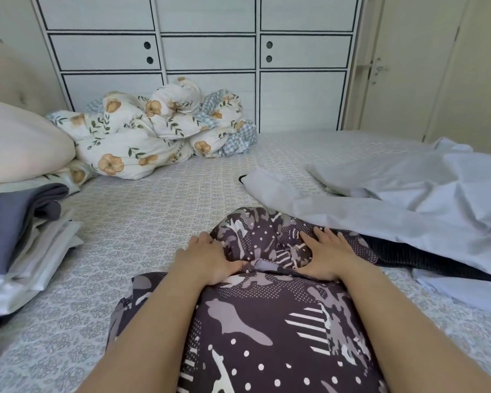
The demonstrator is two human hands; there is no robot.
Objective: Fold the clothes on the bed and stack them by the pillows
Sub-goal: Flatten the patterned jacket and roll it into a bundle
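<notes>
The bed (142,222) is covered by a patterned sheet and fills most of the view. Behind it a white wardrobe (204,52) with dark-edged panels is seen, and a door (403,80) stands to its right. A pale garment (394,199) is spread loose across the right side of the bed, with a dark ribbed piece (394,253) partly under its near edge. A floral duvet (153,131) is bunched at the far edge of the bed, beside a pillow (20,143) at the left. Below the pillow a stack (17,231) of folded items is placed, with a grey-blue piece on top and white pieces beneath.

The dark printed garment (261,321) lies in the near centre of the bed, under both forearms, with its far part bunched up. The left hand (207,258) is laid on the left side of the bunched part; its thumb is pressed into the fabric and its fingers are curved over the cloth edge. The right hand (326,251) is laid flat on the right side, fingers spread and straight, thumb pointed inward. The hands are held apart, with a fold of cloth between the thumbs.
</notes>
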